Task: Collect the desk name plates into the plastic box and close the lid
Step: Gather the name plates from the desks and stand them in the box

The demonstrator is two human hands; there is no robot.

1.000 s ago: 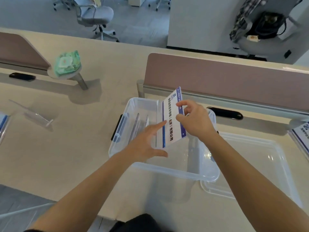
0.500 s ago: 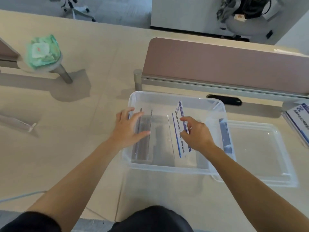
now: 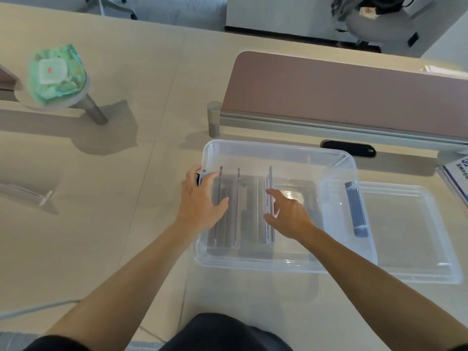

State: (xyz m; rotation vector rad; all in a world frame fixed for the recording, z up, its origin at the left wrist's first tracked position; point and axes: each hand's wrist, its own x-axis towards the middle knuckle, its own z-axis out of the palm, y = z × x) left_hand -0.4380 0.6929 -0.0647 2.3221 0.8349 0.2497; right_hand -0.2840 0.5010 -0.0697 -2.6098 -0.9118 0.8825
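The clear plastic box (image 3: 278,153) stands open on the desk in front of me. Inside it, two clear name plates (image 3: 236,198) stand on edge at the left, and one with blue print (image 3: 268,198) stands near the middle. My left hand (image 3: 200,201) lies flat over the box's left rim, thumb against the leftmost plate. My right hand (image 3: 286,214) is inside the box with fingers spread, fingertips touching the printed plate's right face. The clear lid (image 3: 410,231) lies flat to the right of the box.
A clear name plate (image 3: 27,196) lies on the desk at far left. A printed one (image 3: 458,178) shows at the right edge. A green wipes pack (image 3: 55,72) sits on a round stand. A brown divider (image 3: 354,97) runs behind the box.
My right hand lowered the printed plate into the box, stood it on edge and opened its fingers. My left hand shifted to the box's left rim.
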